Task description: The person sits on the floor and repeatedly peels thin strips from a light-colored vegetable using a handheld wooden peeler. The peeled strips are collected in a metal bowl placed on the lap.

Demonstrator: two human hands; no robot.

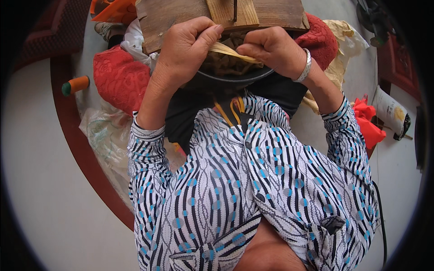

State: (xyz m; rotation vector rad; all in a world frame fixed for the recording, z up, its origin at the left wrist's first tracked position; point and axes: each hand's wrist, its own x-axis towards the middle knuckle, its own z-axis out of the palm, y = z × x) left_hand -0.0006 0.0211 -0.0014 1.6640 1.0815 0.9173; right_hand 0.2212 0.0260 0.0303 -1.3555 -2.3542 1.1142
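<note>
Between my two hands stretches a pale yellow, twisted strip (234, 53) of leafy or fibrous material. My left hand (188, 49) pinches one end between thumb and fingers. The other end is gripped by my right hand (274, 50), which wears a silver bracelet. Just below them is a dark, round basin (234, 80) holding many pale brown, dry-looking pieces (223, 64). Beyond it lies a wooden board (176, 17) with a lighter wood block (249, 13), from which a thin dark metal rod (235, 10) stands up.
Red patterned fabric (120, 76) covers the knees. On the floor at left are an orange-and-green roll (75, 85) and a clear plastic bag (108, 135). Brown paper (339, 44), a red plastic bag (366, 122) and a white container (390, 108) lie at right.
</note>
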